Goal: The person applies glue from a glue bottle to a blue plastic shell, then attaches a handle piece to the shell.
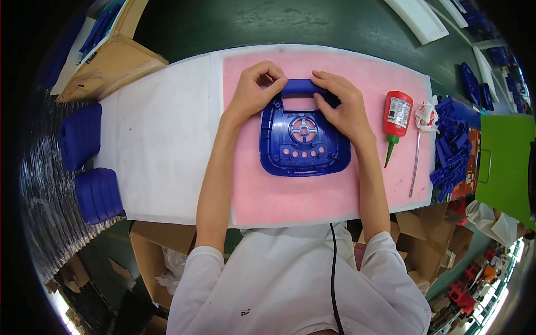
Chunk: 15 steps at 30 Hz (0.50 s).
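A blue plastic shell [273,146] with a handle bar across its far end lies on the pink sheet, its ribbed inner side facing up. It has a round spoked opening in the middle and a row of several small holes below. My left hand [251,92] is closed in a pinch at the left end of the handle; any small piece between those fingertips is hidden. My right hand [347,111] grips the handle's right end, thumb on the near side and fingers over the far side.
Right of the shell lie a red bottle [397,110] with a green nozzle, a thin metal rod [415,167], a red-stained white wad [426,116] and a pile of blue parts [448,146]. Two blue covers [81,137] sit at the table's left edge. A cardboard box [148,251] stands below.
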{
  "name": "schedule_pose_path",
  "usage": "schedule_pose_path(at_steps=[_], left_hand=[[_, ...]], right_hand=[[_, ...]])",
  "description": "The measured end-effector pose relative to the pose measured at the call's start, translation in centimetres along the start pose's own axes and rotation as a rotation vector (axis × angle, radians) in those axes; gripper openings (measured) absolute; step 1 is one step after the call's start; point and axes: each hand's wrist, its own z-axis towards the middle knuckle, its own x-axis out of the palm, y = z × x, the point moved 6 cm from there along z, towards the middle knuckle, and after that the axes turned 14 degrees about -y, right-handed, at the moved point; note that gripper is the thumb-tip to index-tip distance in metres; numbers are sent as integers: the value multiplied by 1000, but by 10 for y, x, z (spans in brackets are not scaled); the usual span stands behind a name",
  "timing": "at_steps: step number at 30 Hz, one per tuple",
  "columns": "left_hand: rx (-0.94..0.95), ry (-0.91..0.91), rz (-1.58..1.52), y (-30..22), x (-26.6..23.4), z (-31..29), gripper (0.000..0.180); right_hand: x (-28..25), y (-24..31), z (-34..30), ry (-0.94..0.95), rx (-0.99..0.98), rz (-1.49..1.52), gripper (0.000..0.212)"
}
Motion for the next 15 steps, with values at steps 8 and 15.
schedule_pose_path(at_steps=[8,15], left_hand=[[-8,-7,91,2,-3,-3,3],[39,-5,105,-5,-1,-1,3]], right_hand=[[-3,4,1,-12,9,-49,29],[-1,7,2,28,-78,-71,29]])
